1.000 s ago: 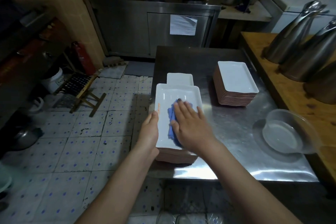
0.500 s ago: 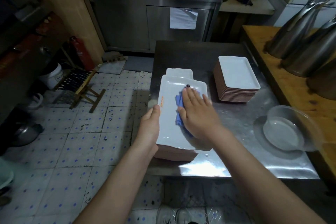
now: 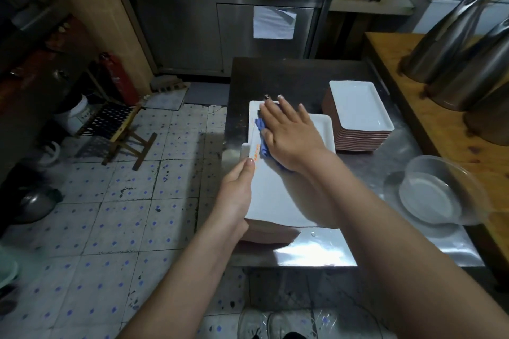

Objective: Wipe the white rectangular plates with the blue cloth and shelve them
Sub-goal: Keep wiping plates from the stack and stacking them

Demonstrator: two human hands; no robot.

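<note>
Tiled kitchen floor (image 3: 110,215) fills the left side, with one white bucket (image 3: 74,115), one red extinguisher (image 3: 118,77) and one folding stool (image 3: 124,129) on it. To its right stands a steel table (image 3: 316,253) carrying two stacks of white rectangular plates.

The left hand (image 3: 237,192) grips the left edge of the top plate (image 3: 272,195) on the near stack (image 3: 270,235). Its thumb lies along the rim and its fingers are hidden underneath. The one blue cloth (image 3: 263,137) lies on the far part of this plate. The right hand (image 3: 292,132) presses flat on the cloth, fingers straight and slightly spread. The two hands are apart, on opposite sides of the plate.

The second stack (image 3: 358,107) sits just beyond and to the right, untouched. Nearer the table's right edge lies one clear bowl (image 3: 451,173), tilted; whether it holds anything cannot be told. Three steel jugs (image 3: 451,33) stand on the wooden counter (image 3: 399,69) at far right.
</note>
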